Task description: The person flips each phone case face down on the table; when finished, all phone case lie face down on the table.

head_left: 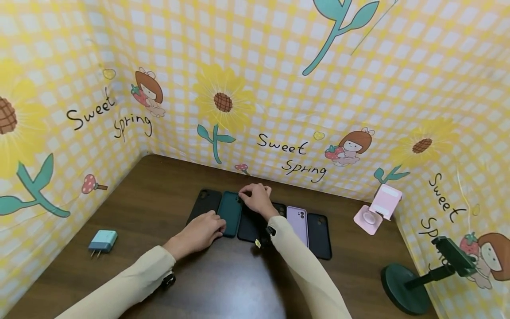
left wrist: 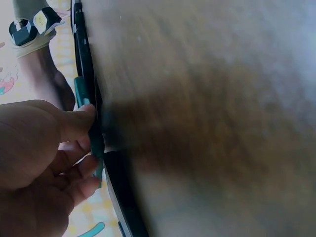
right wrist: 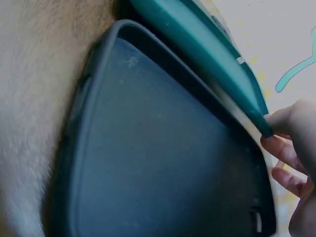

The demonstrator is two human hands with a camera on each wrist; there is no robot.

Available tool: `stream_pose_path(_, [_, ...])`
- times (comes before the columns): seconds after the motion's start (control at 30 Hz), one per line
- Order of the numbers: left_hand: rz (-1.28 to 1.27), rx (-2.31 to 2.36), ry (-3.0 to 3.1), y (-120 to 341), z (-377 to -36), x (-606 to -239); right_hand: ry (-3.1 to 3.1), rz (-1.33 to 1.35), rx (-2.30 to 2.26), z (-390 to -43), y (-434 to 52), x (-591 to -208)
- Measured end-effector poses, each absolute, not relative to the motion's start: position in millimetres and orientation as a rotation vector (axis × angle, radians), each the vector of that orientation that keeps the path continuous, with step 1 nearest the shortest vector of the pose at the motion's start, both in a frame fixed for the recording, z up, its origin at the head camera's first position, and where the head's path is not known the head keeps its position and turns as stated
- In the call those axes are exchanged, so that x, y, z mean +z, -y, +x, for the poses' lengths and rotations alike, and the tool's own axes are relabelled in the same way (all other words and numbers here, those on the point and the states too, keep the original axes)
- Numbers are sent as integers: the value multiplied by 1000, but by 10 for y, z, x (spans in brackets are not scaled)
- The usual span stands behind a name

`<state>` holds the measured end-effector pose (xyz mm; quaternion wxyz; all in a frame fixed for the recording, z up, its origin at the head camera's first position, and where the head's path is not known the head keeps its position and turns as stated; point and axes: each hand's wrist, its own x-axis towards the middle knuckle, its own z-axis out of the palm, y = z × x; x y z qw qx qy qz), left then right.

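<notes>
Yellow gingham walls are enclosing a dark wooden tabletop [head_left: 159,199] carrying a row of phone cases. Both hands are holding the teal phone case [head_left: 229,212]: left hand [head_left: 203,230] fingers [left wrist: 74,123] pinching its near end, right hand [head_left: 256,198] fingers [right wrist: 291,123] gripping its far corner.

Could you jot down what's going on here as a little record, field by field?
left hand: pinches near end of the teal phone case
right hand: pinches its far top corner
row: black case, lavender case, more dark ones
table: dark wood
left side: blue charger
right side: pink stand, green stand
</notes>
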<state>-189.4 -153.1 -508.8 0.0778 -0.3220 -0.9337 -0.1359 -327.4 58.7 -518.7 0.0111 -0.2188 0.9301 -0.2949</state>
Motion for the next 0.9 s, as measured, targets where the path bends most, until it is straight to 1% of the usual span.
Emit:
stream_pose_path(0.33, [-929,-567,2845,1525,-1868,-5083,-2758,-748,-1058,-3294,-749,-5011])
stream_pose_path(0.57, [-955,-833,2843,1500,-1881,-5091,-2550,-716,-1207,-3292,-779,-4992])
stream_pose_path(0.9, [-891,-1062,2786,1460,-1854,-5114,-2384,-880,-1211,-3317,-795,-5071])
